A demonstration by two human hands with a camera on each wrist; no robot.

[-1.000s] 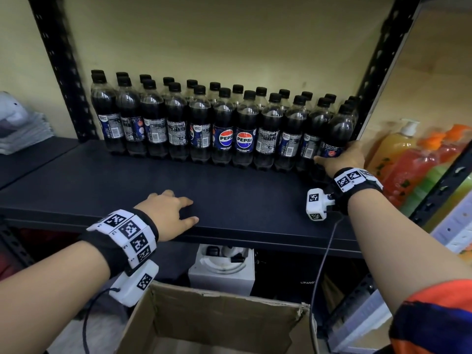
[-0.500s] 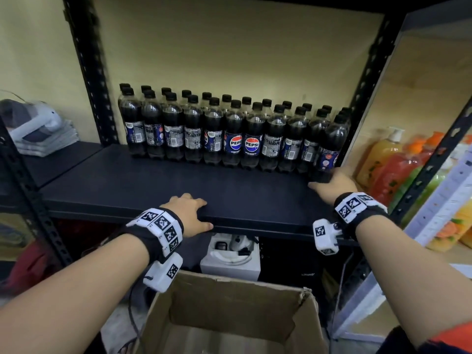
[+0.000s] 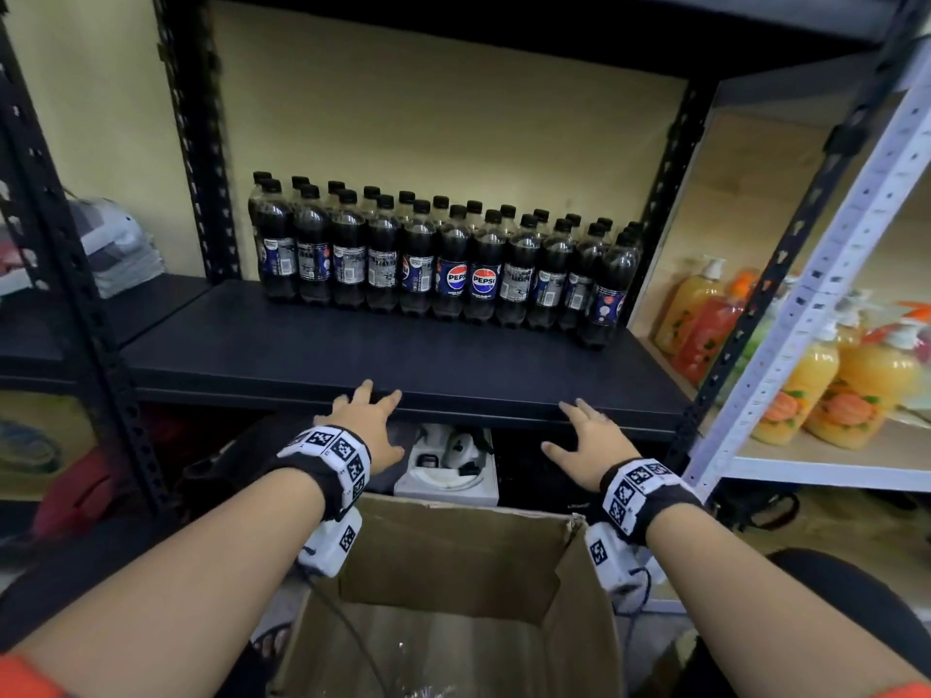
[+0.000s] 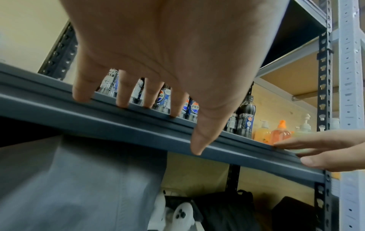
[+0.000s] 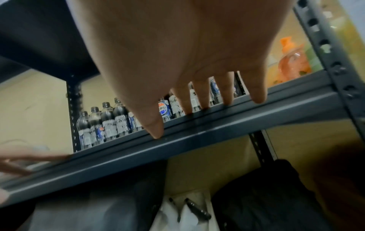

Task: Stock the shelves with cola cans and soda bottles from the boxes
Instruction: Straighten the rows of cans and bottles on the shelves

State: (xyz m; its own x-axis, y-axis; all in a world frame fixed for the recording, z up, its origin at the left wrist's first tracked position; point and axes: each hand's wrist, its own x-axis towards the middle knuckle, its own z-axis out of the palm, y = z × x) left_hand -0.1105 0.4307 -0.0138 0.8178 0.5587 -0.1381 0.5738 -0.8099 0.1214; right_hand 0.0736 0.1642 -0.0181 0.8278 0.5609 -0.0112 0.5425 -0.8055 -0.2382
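A: Soda bottles (image 3: 443, 267) stood upright in two rows at the back of the dark shelf (image 3: 312, 357), packed side by side and reaching its right-hand post.

B: And the hands?

A: Both were at the shelf's front edge, holding nothing. The left hand (image 3: 370, 423) had its fingers spread and nearly straight, fingertips (image 4: 122, 102) against the front lip. The right hand (image 3: 587, 438) lay further right along that same edge, fingers also extended, palm down.

B: Was the box (image 3: 453, 586) close?

A: Below the shelf's front edge, between the two forearms, flaps open. I could see its bare cardboard floor and some crumpled clear plastic; the rest of the inside was out of frame.

B: Anything else around?

A: Right of the shelf, a lighter rack carried orange and yellow pump bottles (image 3: 826, 390). Under the shelf sat a white boxed item (image 3: 448, 468) and dark bags.
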